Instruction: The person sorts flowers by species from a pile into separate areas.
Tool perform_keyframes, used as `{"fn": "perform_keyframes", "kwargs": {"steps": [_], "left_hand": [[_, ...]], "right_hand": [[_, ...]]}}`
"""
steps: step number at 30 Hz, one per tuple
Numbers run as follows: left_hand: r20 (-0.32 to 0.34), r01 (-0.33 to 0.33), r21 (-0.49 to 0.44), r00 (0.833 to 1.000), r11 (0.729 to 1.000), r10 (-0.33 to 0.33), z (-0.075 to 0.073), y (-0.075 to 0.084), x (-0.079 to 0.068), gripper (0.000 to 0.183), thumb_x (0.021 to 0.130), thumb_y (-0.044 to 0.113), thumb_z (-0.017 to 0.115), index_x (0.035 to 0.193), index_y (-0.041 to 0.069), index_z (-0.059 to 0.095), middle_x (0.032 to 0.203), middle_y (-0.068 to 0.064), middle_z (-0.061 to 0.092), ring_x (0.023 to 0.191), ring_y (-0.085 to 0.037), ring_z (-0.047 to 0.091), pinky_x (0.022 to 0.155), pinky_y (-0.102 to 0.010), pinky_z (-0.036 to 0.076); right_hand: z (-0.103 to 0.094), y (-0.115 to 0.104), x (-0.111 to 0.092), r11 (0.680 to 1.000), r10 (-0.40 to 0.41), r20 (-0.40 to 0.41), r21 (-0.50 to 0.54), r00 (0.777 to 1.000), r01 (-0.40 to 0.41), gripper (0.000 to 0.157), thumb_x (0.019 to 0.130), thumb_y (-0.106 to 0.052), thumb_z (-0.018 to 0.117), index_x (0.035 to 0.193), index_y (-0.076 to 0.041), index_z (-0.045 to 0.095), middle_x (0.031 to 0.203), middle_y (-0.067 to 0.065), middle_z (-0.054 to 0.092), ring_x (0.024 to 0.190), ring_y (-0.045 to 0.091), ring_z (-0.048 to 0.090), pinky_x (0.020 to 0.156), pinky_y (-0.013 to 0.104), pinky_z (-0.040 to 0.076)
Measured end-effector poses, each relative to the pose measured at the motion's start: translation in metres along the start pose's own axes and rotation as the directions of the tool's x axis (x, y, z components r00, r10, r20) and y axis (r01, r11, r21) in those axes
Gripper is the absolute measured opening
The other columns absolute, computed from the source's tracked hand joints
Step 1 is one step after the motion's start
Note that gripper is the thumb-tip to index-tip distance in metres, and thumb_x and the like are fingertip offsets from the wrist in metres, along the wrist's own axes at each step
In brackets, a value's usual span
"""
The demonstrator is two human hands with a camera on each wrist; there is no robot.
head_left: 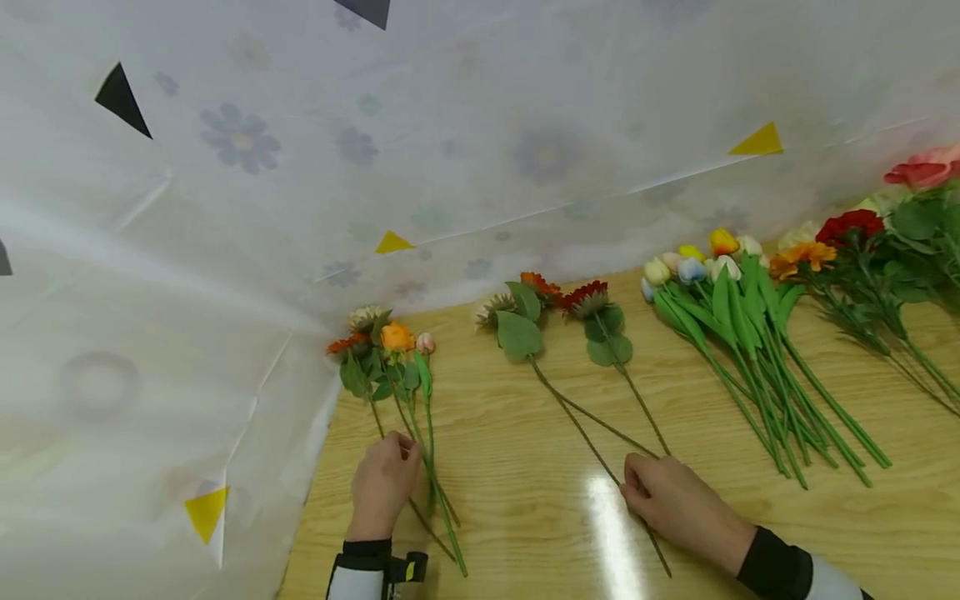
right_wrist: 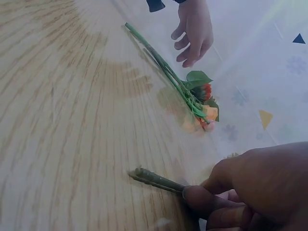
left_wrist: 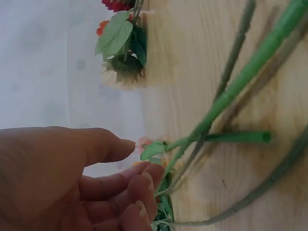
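My left hand [head_left: 385, 483] hovers over the stems of a small bunch of artificial flowers [head_left: 431, 450] at the left. Its thumb stands apart from loosely bent fingers [left_wrist: 142, 190] in the left wrist view, with nothing pinched between them. That bunch has a cream bloom [head_left: 366, 317], an orange rose [head_left: 397, 337] and a pink tulip [head_left: 425, 342]. My right hand [head_left: 667, 496] pinches brown-green flower stems [right_wrist: 156, 179] between thumb and fingers, low near their cut ends. Up those stems lie an orange bloom [head_left: 540, 285], a cream bloom [head_left: 492, 310] and a dark red bloom [head_left: 587, 298].
Artificial tulips [head_left: 738, 333] lie in a pile right of my right hand. Beyond them are a red carnation [head_left: 849, 227], orange blooms [head_left: 802, 260] and a pink bloom [head_left: 926, 169]. A patterned white sheet [head_left: 480, 125] rises behind and left of the wooden table [head_left: 517, 517].
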State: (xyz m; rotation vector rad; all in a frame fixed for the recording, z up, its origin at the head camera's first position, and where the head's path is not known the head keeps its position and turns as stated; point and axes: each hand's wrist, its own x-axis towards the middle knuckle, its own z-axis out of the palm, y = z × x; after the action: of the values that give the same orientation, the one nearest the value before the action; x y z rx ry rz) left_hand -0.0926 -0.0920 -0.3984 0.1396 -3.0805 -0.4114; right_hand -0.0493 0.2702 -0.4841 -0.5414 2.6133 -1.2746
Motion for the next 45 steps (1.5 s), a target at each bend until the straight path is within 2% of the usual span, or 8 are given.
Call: {"fn": "perform_keyframes", "kwargs": {"steps": [8,14,22,33,36,38,42,45], "left_hand": [[0.088,0.086,0.145,0.991,0.986,-0.099,0.017,-0.004,0.003,0.047,0.094,0.037,0.069,0.057,0.015,0.050,0.048,0.006,0.035,0.040,-0.010,0.034,0.039,-0.024,0.025],[0.041,0.017,0.165,0.999,0.986,-0.024,0.027,-0.004,0.005,0.046,0.091,0.033,0.072,0.059,0.013,0.047,0.048,0.002,0.034,0.039,-0.015,0.039,0.039,-0.026,0.025],[-0.003,0.002,-0.062,1.000,0.998,-0.002,0.011,-0.013,0.009,0.021,0.099,0.017,0.062,0.085,0.000,0.063,0.064,-0.008,0.058,0.048,-0.013,0.046,0.045,-0.027,0.035],[-0.045,-0.071,-0.344,0.997,0.936,0.059,-0.004,0.014,0.007,0.017,0.100,0.020,0.062,0.101,0.003,0.061,0.079,-0.008,0.065,0.050,-0.006,0.054,0.046,-0.024,0.043],[0.053,-0.074,-0.506,0.992,0.859,0.116,-0.002,0.032,0.003,0.020,0.100,0.024,0.061,0.102,0.004,0.061,0.083,-0.009,0.068,0.051,-0.009,0.055,0.047,-0.026,0.045],[0.164,-0.042,-0.629,0.969,0.776,0.186,0.006,0.050,-0.001,0.022,0.099,0.026,0.062,0.103,0.004,0.060,0.086,-0.011,0.070,0.052,-0.012,0.057,0.048,-0.027,0.047],[0.340,0.034,-0.774,0.865,0.632,0.369,0.028,0.092,-0.015,0.021,0.097,0.024,0.065,0.101,0.005,0.059,0.091,-0.021,0.071,0.056,-0.033,0.063,0.048,-0.026,0.048],[0.363,0.027,-0.816,0.802,0.578,0.475,0.044,0.119,-0.026,0.018,0.097,0.022,0.066,0.100,0.005,0.059,0.087,-0.023,0.071,0.065,-0.050,0.063,0.047,-0.021,0.043]], "right_hand": [[0.001,-0.001,-0.002,1.000,0.017,-0.025,-0.019,1.000,-0.018,0.018,0.096,-0.013,0.062,0.081,-0.018,0.056,0.055,-0.013,0.041,0.045,-0.003,0.030,0.044,0.017,0.028],[-0.002,-0.003,-0.008,0.999,0.038,-0.015,0.019,0.999,-0.038,0.016,0.098,-0.019,0.062,0.082,-0.018,0.058,0.054,-0.014,0.041,0.044,-0.002,0.031,0.043,0.018,0.029],[-0.006,0.004,-0.016,0.996,-0.027,-0.001,0.081,1.000,0.027,0.016,0.100,-0.020,0.061,0.084,-0.017,0.060,0.055,-0.016,0.040,0.046,-0.004,0.031,0.045,0.017,0.030],[-0.011,0.002,-0.016,0.995,-0.018,0.011,0.097,1.000,0.017,0.015,0.101,-0.024,0.059,0.087,-0.018,0.061,0.056,-0.016,0.040,0.046,-0.004,0.032,0.045,0.018,0.031],[-0.012,-0.002,-0.015,0.990,-0.041,-0.001,0.133,0.999,0.040,0.015,0.102,-0.024,0.058,0.088,-0.018,0.062,0.057,-0.017,0.042,0.048,-0.005,0.033,0.046,0.018,0.033],[-0.010,-0.007,-0.014,0.978,-0.094,-0.020,0.187,0.995,0.096,0.014,0.102,-0.022,0.057,0.091,-0.016,0.064,0.057,-0.016,0.045,0.049,-0.007,0.035,0.046,0.018,0.036],[-0.002,-0.022,-0.013,0.896,-0.237,0.013,0.390,0.972,0.213,0.014,0.104,-0.016,0.053,0.103,-0.008,0.065,0.058,-0.005,0.053,0.050,-0.010,0.039,0.049,0.020,0.043],[0.003,-0.032,-0.013,0.819,-0.287,0.099,0.542,0.953,0.190,0.018,0.105,-0.015,0.050,0.100,-0.002,0.060,0.057,0.009,0.052,0.050,-0.010,0.043,0.048,0.020,0.045]]}}
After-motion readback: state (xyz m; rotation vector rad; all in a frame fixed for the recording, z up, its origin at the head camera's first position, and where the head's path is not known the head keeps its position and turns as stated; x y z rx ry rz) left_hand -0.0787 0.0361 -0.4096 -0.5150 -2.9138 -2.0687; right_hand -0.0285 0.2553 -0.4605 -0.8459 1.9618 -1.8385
